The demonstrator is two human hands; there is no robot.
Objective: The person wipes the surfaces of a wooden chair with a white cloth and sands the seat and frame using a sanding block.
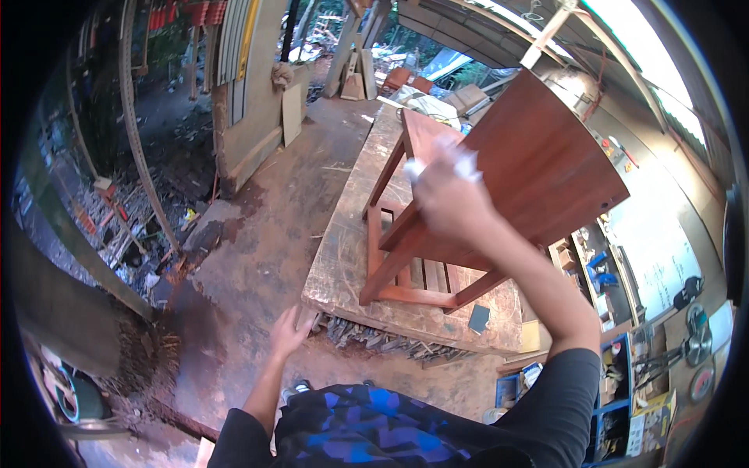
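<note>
A reddish-brown wooden chair [538,164] stands on a worn wooden workbench [331,273], its broad curved backrest turned toward me. My right hand [449,204], slightly blurred, is closed around a crumpled white cloth [466,165] at the left edge of the backrest. Part of the seat lies behind that hand. Down at the bench's near left corner is my left hand [290,331], holding nothing, its fingers stretched out. Whether it rests on the corner I cannot tell. A small dark green flat piece [479,318] lies on the bench near the chair's legs.
Wood offcuts [374,337] are piled beneath the bench. To the right stand a blue shelf unit [612,390] and wall-hung tools [697,343]. A pale cloth-like heap [425,105] sits at the bench's far end. On the left, a metal post [140,148] borders scattered debris.
</note>
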